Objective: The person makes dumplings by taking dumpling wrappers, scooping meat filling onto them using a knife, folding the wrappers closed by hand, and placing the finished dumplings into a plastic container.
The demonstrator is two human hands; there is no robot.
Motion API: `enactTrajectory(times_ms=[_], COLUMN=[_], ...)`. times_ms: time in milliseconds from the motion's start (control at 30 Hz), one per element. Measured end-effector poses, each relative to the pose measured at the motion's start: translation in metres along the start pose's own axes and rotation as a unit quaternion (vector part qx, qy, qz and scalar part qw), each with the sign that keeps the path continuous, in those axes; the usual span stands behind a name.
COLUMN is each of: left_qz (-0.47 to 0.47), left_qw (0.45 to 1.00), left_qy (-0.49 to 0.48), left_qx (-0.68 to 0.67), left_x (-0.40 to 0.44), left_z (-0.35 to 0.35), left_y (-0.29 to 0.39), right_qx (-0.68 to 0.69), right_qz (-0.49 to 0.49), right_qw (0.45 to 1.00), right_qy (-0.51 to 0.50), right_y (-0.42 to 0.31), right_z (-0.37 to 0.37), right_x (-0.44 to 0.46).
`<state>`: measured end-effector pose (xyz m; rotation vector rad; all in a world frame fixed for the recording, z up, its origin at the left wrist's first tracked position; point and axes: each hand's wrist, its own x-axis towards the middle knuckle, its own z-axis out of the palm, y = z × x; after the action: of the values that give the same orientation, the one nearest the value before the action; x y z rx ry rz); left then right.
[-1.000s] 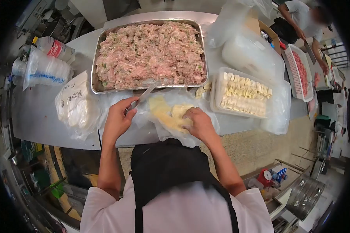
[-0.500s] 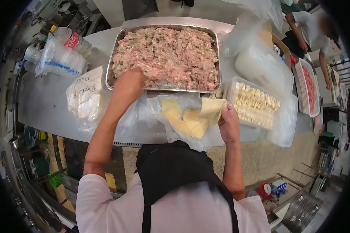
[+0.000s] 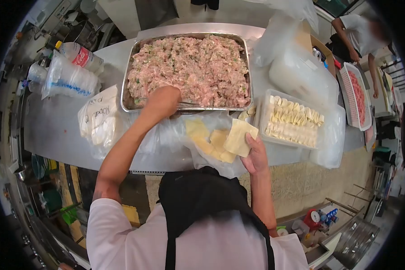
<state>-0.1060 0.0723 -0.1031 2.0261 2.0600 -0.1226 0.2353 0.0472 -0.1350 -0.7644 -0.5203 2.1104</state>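
Note:
My left hand (image 3: 163, 102) is closed on a flat metal spreader (image 3: 190, 105), whose blade lies at the near edge of the minced meat (image 3: 189, 67) in a metal tray (image 3: 127, 96). In my right hand (image 3: 255, 156) is a square yellow dough wrapper (image 3: 240, 137), pinched at its right edge. Beneath and left of it, more wrappers (image 3: 218, 140) lie loosely on a plastic sheet (image 3: 195, 155). To the right, rows of folded dumplings (image 3: 292, 112) fill a clear plastic container (image 3: 262, 123).
Clear lids (image 3: 301, 74) lie behind the container. Plastic bags (image 3: 99, 117), cups (image 3: 72, 76) and a bottle (image 3: 82, 57) stand at left. Another person (image 3: 357, 33) is at the back right beside a white basket (image 3: 366, 110) of meat.
My left hand has gone from beside the wrappers to the tray's near edge with the spreader. My right hand has lifted a wrapper off the pile, then lowered it slightly.

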Motion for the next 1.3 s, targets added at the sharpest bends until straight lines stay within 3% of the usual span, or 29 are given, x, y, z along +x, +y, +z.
enactTrajectory(times_ms=[233, 333, 400, 433, 500, 600, 733, 800, 867, 900, 1033, 1167, 1233, 1300], left_qz=[0.087, 0.136, 0.172, 0.169, 0.195, 0.149, 0.030, 0.040, 0.072, 0.052, 0.010, 0.116, 0.166, 0.150], left_qw=[0.988, 0.983, 0.980, 0.981, 0.954, 0.953, 0.997, 0.997, 0.997, 0.997, 0.999, 0.990, 0.961, 0.960], left_qy=[0.101, 0.094, 0.011, 0.018, 0.019, 0.056, 0.056, 0.063, -0.011, 0.026, 0.015, 0.018, 0.017, 0.014], left_qx=[-0.074, -0.084, -0.100, -0.099, -0.229, -0.258, -0.051, 0.007, -0.017, -0.055, -0.028, -0.077, -0.219, -0.234], left_x=[0.008, 0.015, 0.025, 0.025, 0.025, 0.016, 0.010, 0.003, 0.000, -0.013, 0.008, 0.007, 0.003, -0.002], left_z=[0.009, 0.022, 0.018, 0.015, 0.006, -0.009, 0.004, 0.009, -0.002, -0.031, -0.006, 0.015, 0.000, -0.022], left_y=[-0.005, -0.006, -0.017, -0.022, -0.029, -0.042, -0.031, -0.026, -0.029, -0.019, -0.035, -0.031, -0.031, -0.029], right_qx=[0.058, 0.054, 0.067, 0.064, 0.052, 0.026, 0.024, 0.033, 0.040, 0.045, 0.047, 0.055, 0.051, 0.055], right_qz=[0.011, 0.011, 0.010, 0.010, 0.005, -0.029, -0.014, -0.011, -0.016, -0.017, -0.021, -0.021, -0.024, -0.021], right_qw=[0.998, 0.998, 0.998, 0.998, 0.998, 0.999, 1.000, 0.999, 0.999, 0.999, 0.999, 0.998, 0.998, 0.998], right_qy=[-0.014, 0.003, -0.016, -0.023, -0.017, 0.016, -0.011, -0.014, -0.009, 0.001, -0.015, -0.021, -0.008, 0.016], right_y=[-0.006, -0.002, -0.003, -0.003, -0.003, -0.003, -0.007, -0.005, -0.005, -0.006, -0.005, -0.006, -0.006, -0.003], right_z=[-0.002, -0.002, -0.001, -0.001, 0.001, -0.003, -0.002, 0.000, 0.003, 0.003, 0.000, 0.002, -0.001, -0.004], right_x=[0.003, 0.004, 0.007, 0.011, 0.014, 0.014, 0.009, 0.011, 0.010, 0.007, 0.009, 0.010, 0.007, 0.010])
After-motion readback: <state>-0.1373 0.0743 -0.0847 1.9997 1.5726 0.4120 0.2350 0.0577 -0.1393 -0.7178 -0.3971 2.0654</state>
